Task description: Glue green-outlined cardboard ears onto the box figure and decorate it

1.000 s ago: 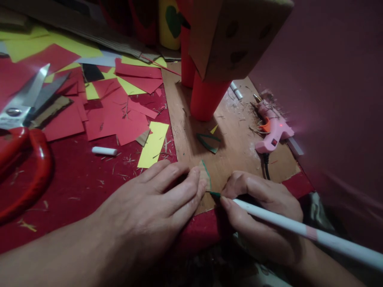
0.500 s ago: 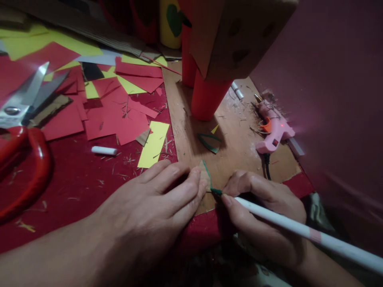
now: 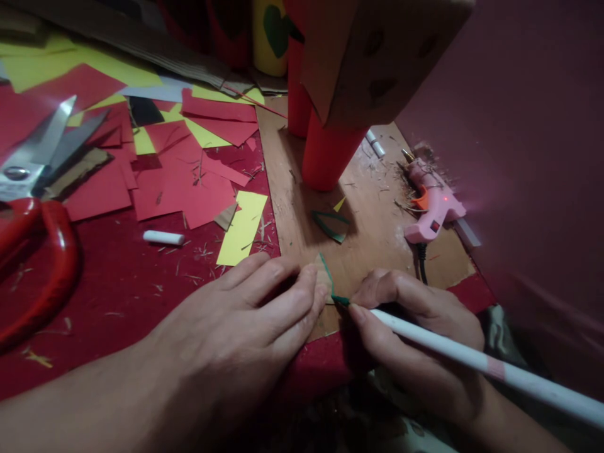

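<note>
Cardboard piece (image 3: 324, 277): small, flat on the wooden board (image 3: 377, 239) and pinned under the left fingertips. A green line runs along its right edge.
Marker (image 3: 448, 352): white, with its green tip touching the piece's lower corner. The tip has crept slightly up since a second ago.
Right hand (image 3: 415, 340): fingers pinched around the marker near the tip.
Left hand (image 3: 245, 321): spread flat and pressing down, unmoved.
Meaning: the edging seems to be advancing slowly.
Nearby: a green-edged scrap (image 3: 330, 224) and red tubes (image 3: 325, 154).
Further out: a pink glue gun (image 3: 431, 204), paper scraps (image 3: 189, 182) and scissors (image 3: 33, 207).
</note>
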The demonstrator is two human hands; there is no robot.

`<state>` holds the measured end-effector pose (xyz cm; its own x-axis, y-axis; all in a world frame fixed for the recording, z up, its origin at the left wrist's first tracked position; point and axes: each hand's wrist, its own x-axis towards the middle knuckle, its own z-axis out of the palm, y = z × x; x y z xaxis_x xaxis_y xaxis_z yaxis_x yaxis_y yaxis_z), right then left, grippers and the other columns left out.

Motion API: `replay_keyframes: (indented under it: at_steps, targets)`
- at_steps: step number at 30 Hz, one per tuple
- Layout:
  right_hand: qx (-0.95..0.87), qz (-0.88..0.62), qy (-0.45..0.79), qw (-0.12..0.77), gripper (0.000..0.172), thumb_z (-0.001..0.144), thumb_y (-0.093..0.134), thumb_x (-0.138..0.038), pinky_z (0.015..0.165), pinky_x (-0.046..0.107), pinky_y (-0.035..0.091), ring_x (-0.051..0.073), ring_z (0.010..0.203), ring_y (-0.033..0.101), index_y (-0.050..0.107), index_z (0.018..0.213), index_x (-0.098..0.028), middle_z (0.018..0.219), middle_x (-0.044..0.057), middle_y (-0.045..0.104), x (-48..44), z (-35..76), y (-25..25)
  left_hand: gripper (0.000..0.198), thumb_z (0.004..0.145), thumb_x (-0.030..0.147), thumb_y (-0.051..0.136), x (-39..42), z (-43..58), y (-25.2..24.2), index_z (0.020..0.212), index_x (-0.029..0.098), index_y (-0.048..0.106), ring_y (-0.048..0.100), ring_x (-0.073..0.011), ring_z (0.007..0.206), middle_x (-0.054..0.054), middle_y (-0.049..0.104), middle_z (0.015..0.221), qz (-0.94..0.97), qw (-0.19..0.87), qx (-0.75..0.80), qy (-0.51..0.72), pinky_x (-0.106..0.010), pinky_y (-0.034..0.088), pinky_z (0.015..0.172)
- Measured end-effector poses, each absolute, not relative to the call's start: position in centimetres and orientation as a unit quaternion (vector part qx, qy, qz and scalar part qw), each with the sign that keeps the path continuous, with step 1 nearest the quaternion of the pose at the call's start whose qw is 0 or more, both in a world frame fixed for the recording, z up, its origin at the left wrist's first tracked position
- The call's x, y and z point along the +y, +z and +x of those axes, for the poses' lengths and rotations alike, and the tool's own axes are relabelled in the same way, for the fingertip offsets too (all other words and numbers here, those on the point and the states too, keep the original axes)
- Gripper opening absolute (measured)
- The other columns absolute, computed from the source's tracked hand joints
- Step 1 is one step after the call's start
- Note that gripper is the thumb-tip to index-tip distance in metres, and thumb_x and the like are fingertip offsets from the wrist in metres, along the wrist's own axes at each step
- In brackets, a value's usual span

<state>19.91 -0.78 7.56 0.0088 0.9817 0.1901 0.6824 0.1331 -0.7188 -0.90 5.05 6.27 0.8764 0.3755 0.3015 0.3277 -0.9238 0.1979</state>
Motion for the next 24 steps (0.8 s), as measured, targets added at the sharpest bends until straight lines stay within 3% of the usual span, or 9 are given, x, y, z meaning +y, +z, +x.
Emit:
replay_keyframes:
  at_steps: [6,17,24]
  targets:
    - [-0.638,-0.639,0.214,0.373,0.016,0.081,0.064,-0.012,0.048,0.024,0.048,0.012,0.048,0.060,0.061,0.070,-0.023,0.057,-0.003,0.066,-0.8,19.6,7.5,0.043,0.090,0.010,0.047,4.8,-0.9,6.1,0.128,0.006,0.067,0.060,-0.0318,0.122,-0.011,0.072,0.130,0.964,0.071,0.187,0.173,-0.045,0.050,0.107]
    - [-0.648,-0.630,0.216,0.370,0.018,0.082,0.064,-0.011,0.050,0.024,0.047,0.012,0.049,0.060,0.059,0.068,-0.023,0.057,-0.003,0.066,-0.7,19.8,7.4,0.044,0.091,0.004,0.039,4.8,-0.8,6.2,0.124,0.004,0.068,0.061,-0.0303,0.114,-0.011,0.072,0.127,0.966,0.054,0.180,0.176,-0.046,0.053,0.101]
    - [-0.646,-0.632,0.216,0.371,0.016,0.083,0.066,-0.010,0.050,0.022,0.049,0.011,0.050,0.061,0.062,0.073,-0.023,0.059,-0.004,0.066,-0.8,19.8,7.4,0.041,0.089,0.013,0.045,5.2,-0.7,5.0,0.120,0.005,0.070,0.062,-0.0306,0.111,-0.012,0.074,0.121,0.957,0.048,0.168,0.230,-0.045,0.054,0.097]
